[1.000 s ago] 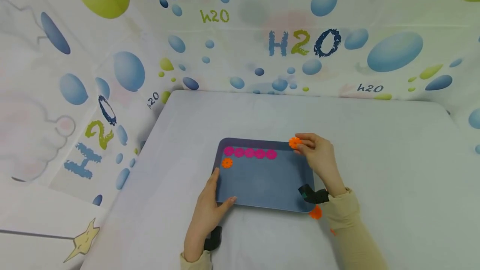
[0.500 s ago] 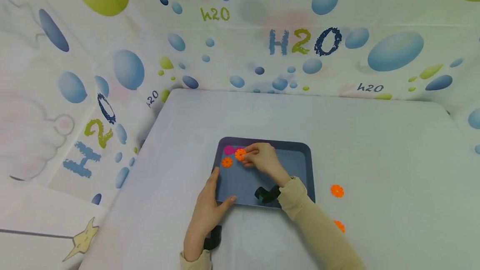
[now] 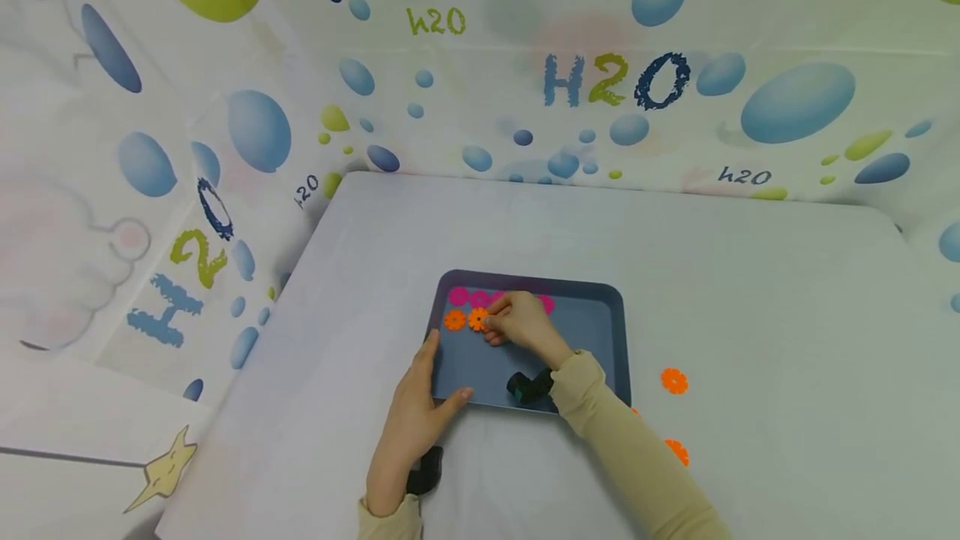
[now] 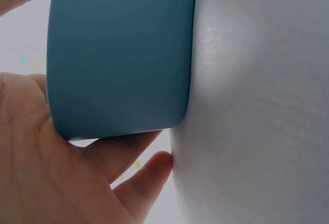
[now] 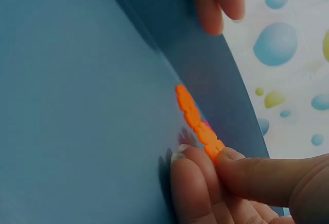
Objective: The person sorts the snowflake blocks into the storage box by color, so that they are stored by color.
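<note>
A blue-grey tray (image 3: 540,348) lies on the table. My left hand (image 3: 411,419) rests against its near-left corner, fingers along the left wall and thumb at the front rim. In the left wrist view the tray's outer wall (image 4: 121,59) sits against the palm. My right hand (image 3: 525,323) pinches a notched orange flower-shaped disc (image 3: 477,319) over the tray, tilted in the right wrist view between thumb and fingers. Just left of it lies another orange disc (image 3: 454,320). Behind them runs a row of magenta discs (image 3: 459,297), partly hidden by the right hand.
Right of the tray, two orange discs lie on the white table (image 3: 787,315): a whole one (image 3: 674,381) and one partly covered (image 3: 677,452) by the sleeve. A sliver of orange shows at the tray's near-right corner. A printed curtain (image 3: 480,90) hangs behind the table.
My right hand has carried the orange disc from the tray's far-right corner leftward, then lowered it slightly beside the first orange disc. The left hand stays at the tray corner.
</note>
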### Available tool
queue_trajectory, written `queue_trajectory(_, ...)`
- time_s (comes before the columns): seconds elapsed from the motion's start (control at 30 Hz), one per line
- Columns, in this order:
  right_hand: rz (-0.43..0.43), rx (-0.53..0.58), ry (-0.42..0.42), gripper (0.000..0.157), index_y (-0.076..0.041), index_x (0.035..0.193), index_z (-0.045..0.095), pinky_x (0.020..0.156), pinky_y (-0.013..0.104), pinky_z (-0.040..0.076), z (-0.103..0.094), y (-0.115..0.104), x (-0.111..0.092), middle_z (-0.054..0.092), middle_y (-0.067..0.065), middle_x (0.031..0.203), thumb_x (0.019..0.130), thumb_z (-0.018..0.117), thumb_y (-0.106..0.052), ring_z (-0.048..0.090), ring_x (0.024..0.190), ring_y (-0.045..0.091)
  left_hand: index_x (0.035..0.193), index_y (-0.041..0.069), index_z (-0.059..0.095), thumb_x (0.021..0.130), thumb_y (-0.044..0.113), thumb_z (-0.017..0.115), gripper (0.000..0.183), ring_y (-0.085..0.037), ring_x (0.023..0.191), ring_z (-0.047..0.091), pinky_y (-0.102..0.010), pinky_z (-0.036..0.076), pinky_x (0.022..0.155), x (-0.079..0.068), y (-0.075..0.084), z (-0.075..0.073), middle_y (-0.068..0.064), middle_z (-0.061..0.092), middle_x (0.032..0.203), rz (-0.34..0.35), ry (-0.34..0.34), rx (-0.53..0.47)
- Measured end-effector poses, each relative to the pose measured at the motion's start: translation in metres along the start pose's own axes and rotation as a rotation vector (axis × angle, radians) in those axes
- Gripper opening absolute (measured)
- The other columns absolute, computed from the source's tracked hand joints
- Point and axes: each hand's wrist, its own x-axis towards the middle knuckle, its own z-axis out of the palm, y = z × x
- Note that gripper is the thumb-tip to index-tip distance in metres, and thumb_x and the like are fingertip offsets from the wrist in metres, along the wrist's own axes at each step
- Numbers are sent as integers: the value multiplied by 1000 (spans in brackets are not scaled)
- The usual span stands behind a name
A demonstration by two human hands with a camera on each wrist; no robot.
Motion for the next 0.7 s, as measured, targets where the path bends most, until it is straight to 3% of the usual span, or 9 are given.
queue_trajectory(0.47,-81,-35,62,14,0,92,57,52,27,57,1,5,-5,71,14,74,89,68,-8,63,51,11,153,0,21,86,23,74,88,-39,144,29,-56,31,114,-1,0,3,-22,26,158,-13,-4,-17)
queue_trajectory(0.57,-128,-30,99,14,-2,94,59,54,30,58,-8,0,-12,70,14,73,91,68,-13,64,55,16,153,-1,21,86,23,74,88,-40,144,29,-56,31,114,-1,0,3,-22,26,158,-13,-3,-15)
queue_trajectory(0.7,-199,1,142,18,-2,104,62,66,38,60,-33,-8,-28,71,18,84,95,63,-18,70,69,25,152,-2,22,86,22,74,88,-40,144,29,-56,30,115,0,0,2,-23,26,157,-2,4,-14)
